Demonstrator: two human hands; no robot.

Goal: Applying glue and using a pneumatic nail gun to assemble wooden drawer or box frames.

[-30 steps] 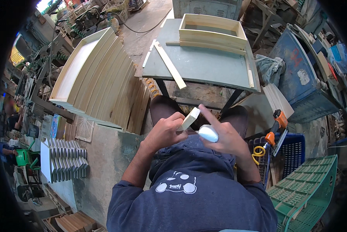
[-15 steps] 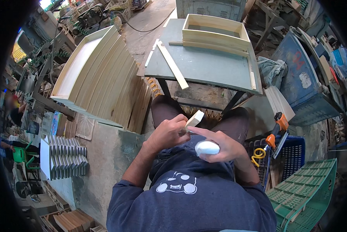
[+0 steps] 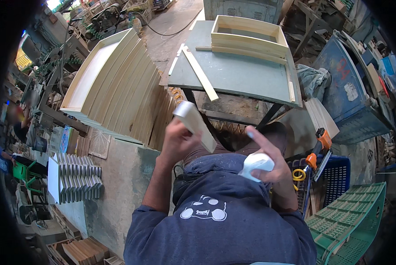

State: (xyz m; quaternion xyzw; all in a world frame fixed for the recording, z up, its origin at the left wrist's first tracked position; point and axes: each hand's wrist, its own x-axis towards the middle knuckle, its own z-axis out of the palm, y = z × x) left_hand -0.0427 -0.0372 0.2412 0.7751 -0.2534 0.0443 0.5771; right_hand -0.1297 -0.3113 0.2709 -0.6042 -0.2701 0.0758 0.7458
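My left hand (image 3: 177, 140) is raised above my lap, its fingers closed round a short pale wooden block (image 3: 199, 130). The block slants down to the right and is slightly blurred. In my right hand (image 3: 273, 161) is a white plastic bottle (image 3: 254, 166), gripped against the palm. That hand's index finger points up and away from the bottle, with a whitish smear at its tip. The two hands are apart. Beyond them stands a grey-topped table (image 3: 237, 77), bearing a shallow wooden box frame (image 3: 251, 51) and a loose pale strip (image 3: 200, 73).
A tall stack of curved wooden trays (image 3: 114, 92) stands at the left. Nearer lies a row of grey-edged panels (image 3: 76, 177). On the right, an orange nail gun (image 3: 318, 148) hangs by a blue crate (image 3: 338, 179), with a green plastic crate (image 3: 350, 221) closer to me.
My hands have separated. The left has lifted the wooden block up and to the left, turning it; the right has drawn right with the bottle, its index finger now off the block.
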